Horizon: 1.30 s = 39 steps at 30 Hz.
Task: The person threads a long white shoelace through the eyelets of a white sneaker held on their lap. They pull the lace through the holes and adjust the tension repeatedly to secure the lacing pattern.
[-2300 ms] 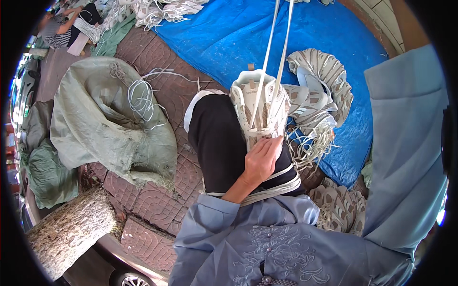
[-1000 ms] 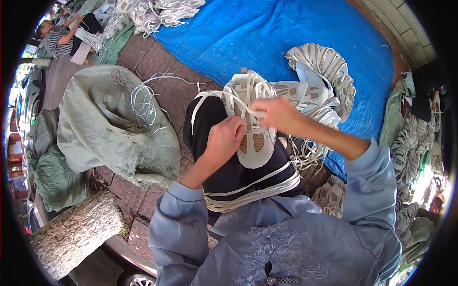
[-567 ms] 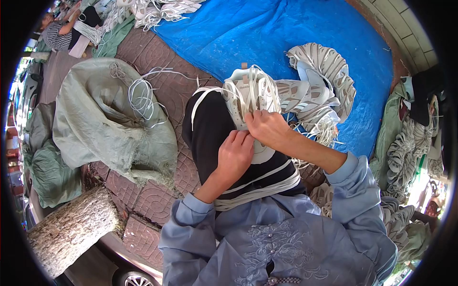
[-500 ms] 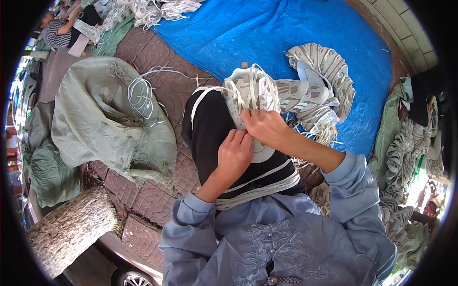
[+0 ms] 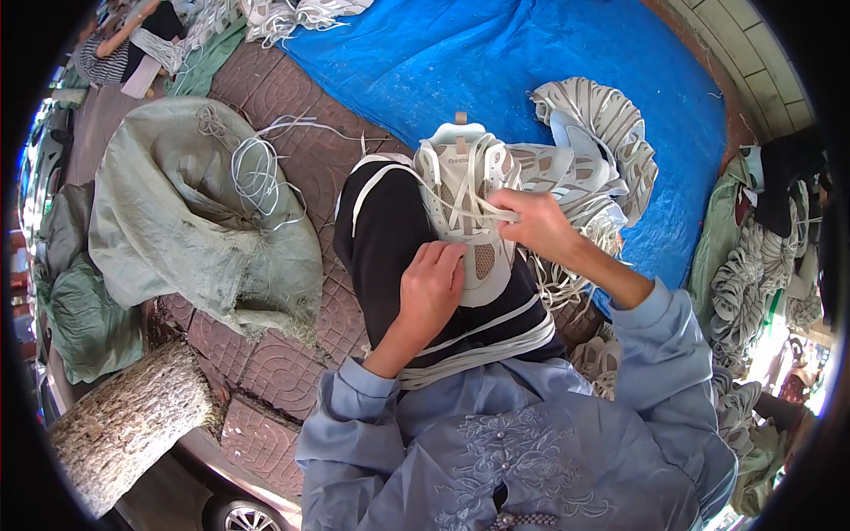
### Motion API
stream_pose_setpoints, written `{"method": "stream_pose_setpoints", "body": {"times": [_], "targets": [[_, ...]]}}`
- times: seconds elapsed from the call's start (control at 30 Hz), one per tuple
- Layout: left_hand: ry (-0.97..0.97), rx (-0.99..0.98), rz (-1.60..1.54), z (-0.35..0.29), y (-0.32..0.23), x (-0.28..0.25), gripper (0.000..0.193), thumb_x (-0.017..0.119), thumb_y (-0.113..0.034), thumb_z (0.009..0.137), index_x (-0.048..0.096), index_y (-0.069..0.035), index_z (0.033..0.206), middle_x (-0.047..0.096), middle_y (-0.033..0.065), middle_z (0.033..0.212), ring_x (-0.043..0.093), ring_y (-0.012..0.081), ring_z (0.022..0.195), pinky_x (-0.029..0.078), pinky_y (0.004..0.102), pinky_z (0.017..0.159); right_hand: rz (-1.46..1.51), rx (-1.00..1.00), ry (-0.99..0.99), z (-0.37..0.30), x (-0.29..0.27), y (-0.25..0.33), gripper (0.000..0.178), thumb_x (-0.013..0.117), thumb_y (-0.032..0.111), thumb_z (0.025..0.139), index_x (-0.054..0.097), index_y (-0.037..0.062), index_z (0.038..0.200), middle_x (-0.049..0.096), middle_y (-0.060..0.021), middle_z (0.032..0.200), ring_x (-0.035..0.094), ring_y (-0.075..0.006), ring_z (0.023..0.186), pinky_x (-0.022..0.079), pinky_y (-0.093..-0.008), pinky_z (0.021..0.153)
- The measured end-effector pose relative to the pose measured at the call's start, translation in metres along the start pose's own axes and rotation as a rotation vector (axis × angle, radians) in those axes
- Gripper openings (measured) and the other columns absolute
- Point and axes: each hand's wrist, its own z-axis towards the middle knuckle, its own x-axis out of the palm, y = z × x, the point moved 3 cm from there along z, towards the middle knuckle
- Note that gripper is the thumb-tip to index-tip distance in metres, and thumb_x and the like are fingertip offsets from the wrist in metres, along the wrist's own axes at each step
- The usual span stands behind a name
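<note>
A white and beige shoe upper point(image 5: 489, 281) lies over my black-trousered leg, its tongue pointing away from me. My left hand point(image 5: 431, 281) grips the left edge of its toe part with curled fingers. At the upper's right side, my right hand point(image 5: 537, 223) pinches a flat cream shoelace point(image 5: 503, 213) between thumb and fingers. Part of the lace crosses the eyelet rows, and a length of it trails left over my knee. More cream laces point(image 5: 478, 356) lie in a bundle across my lap.
A long curved stack of similar uppers point(image 5: 595, 111) rests on a blue tarp point(image 5: 425, 62) at the right. A grey-green sack point(image 5: 142, 239) with loose laces point(image 5: 257, 177) on it sits at the left, near a stone block point(image 5: 133, 425). Another person point(image 5: 111, 57) sits far left.
My right hand has moved right and away from my left hand, drawing the lace out to the side. My left hand stays at the toe part, now more of which shows.
</note>
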Motion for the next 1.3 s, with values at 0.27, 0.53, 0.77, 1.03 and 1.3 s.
{"method": "stream_pose_setpoints", "body": {"times": [0.27,0.53,0.77,1.03,1.3], "targets": [[0.006,-0.009,0.038,0.002,-0.004,0.0,0.019,0.058,0.004,0.068,0.057,-0.004,0.085,0.056,0.0101,0.078,0.056,0.0267,0.071,0.047,0.0345,0.062,-0.563,-0.281,-0.22,-0.01,0.023,0.013,0.03,0.057,0.0,0.063,0.051,0.0018,0.092,0.051,-0.0083,0.065,0.057,-0.021,0.056,0.048,-0.0311,0.048],[0.022,0.044,0.11,-0.001,-0.002,0.005,0.025,0.057,0.004,0.064,0.055,-0.001,0.089,0.051,0.0108,0.079,0.053,0.0272,0.073,0.047,0.0355,0.061,-0.933,-0.283,-0.188,0.0,0.047,0.028,0.023,0.055,0.012,0.068,0.051,0.0021,0.088,0.049,-0.0046,0.061,0.057,-0.0158,0.055,0.047,-0.0291,0.045],[-0.026,0.031,0.064,-0.002,0.001,0.003,0.024,0.058,0.003,0.066,0.055,-0.002,0.089,0.051,0.0106,0.074,0.053,0.0272,0.068,0.047,0.0354,0.059,0.057,0.042,-0.017,0.017,0.019,0.006,0.036,0.051,-0.009,0.056,0.059,0.0002,0.091,0.051,-0.0019,0.064,0.046,-0.0096,0.056,0.038,-0.0247,0.05],[0.087,0.007,0.058,0.02,0.011,0.004,0.014,0.059,-0.004,0.071,0.055,-0.006,0.084,0.053,0.0089,0.07,0.056,0.0262,0.063,0.046,0.0351,0.051,0.439,0.24,0.24,0.015,0.022,0.004,0.038,0.058,-0.002,0.058,0.06,-0.0003,0.097,0.056,0.0,0.069,0.048,-0.0035,0.064,0.041,-0.0195,0.057],[0.133,-0.023,-0.007,0.028,0.007,0.004,0.008,0.06,-0.007,0.071,0.055,-0.007,0.078,0.054,0.0071,0.068,0.057,0.0253,0.062,0.047,0.0346,0.05,-0.232,-0.155,-0.32,-0.017,0.019,0.006,0.038,0.06,0.003,0.062,0.052,0.0051,0.098,0.059,-0.0105,0.071,0.061,-0.0243,0.062,0.049,-0.0336,0.052]]}}
